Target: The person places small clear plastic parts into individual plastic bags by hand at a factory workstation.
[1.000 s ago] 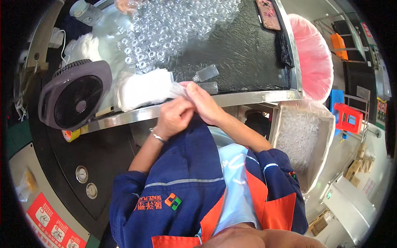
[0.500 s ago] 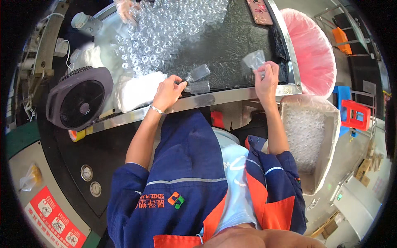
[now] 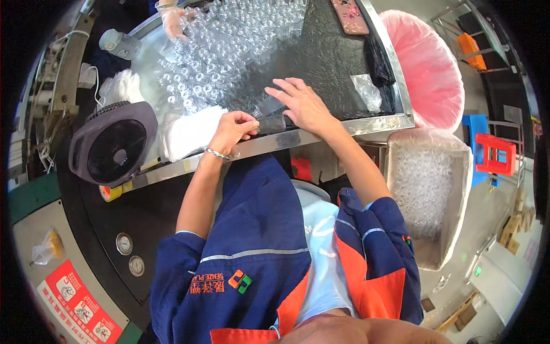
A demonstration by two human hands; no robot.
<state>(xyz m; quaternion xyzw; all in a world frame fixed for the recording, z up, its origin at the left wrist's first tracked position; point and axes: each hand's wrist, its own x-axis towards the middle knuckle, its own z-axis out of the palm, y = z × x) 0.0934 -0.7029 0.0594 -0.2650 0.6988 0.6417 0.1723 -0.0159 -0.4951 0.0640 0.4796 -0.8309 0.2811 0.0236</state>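
Crosswise between my hands, a clear plastic bottle (image 3: 276,123) lies along the metal rim (image 3: 375,124), its long axis running roughly left to right. My left hand (image 3: 234,131) is nearer, fingers curled at its left end; whether they grip, I can't tell. My right hand (image 3: 306,109) is spread, apparently empty, beside a second smooth bottle (image 3: 268,107) on wrinkled black film (image 3: 327,57).

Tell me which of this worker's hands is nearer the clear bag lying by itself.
The right hand, fingers spread, wrist bare. The left hand, wearing the bracelet, is farther from the bag, beside the white stack.
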